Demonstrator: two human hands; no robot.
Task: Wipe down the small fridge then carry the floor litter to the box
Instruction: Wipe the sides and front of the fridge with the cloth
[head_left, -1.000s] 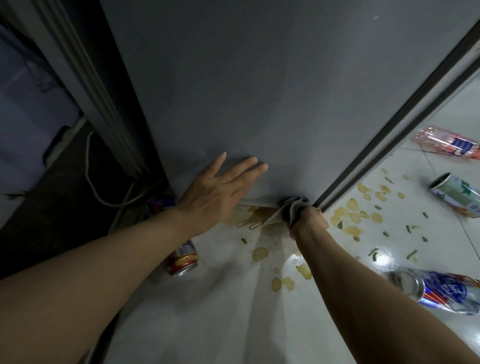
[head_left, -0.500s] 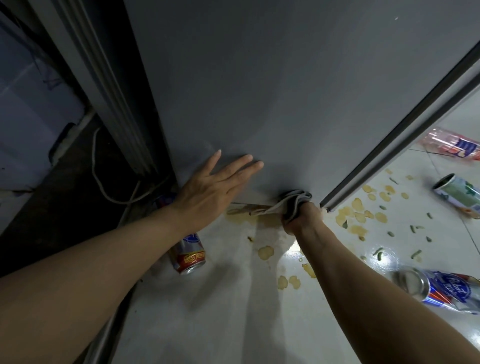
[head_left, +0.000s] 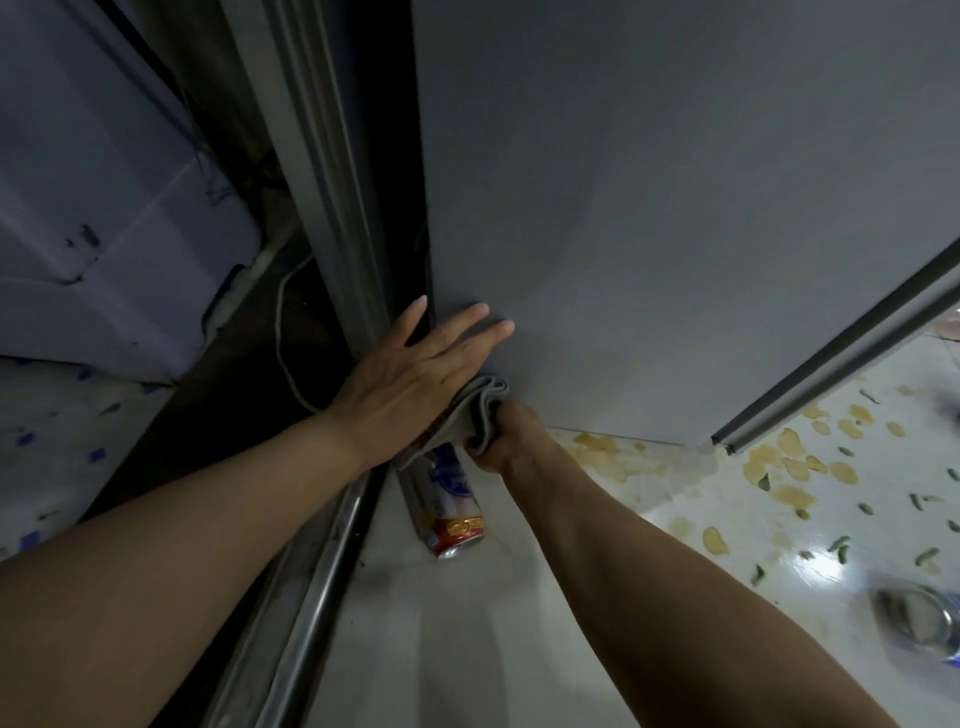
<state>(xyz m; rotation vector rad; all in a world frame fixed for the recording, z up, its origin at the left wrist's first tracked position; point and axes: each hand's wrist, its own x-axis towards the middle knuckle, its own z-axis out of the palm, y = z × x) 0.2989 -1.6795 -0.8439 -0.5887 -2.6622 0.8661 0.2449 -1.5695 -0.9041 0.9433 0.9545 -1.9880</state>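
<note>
Left hand (head_left: 415, 379) lay flat, fingers straight, against the grey fridge side (head_left: 649, 208) near its bottom edge. Right hand (head_left: 506, 434) gripped a bunched grey cloth (head_left: 480, 410) against the same panel, just beside the left. One can (head_left: 452, 504) lay on its side on the floor (head_left: 467, 649) under the hands, contents not visible. Chips (head_left: 779, 457) were scattered to the right.

Dim overall, with heavy shadow across the flat grey fridge panel (head_left: 649, 208) and both forearms. Brightest at lower right, where glare shines on the glossy white tiled floor (head_left: 831, 561). Blurred at the right edge, smearing a silver drink can (head_left: 919, 618). Straight lines bent by wide-angle distortion.
</note>
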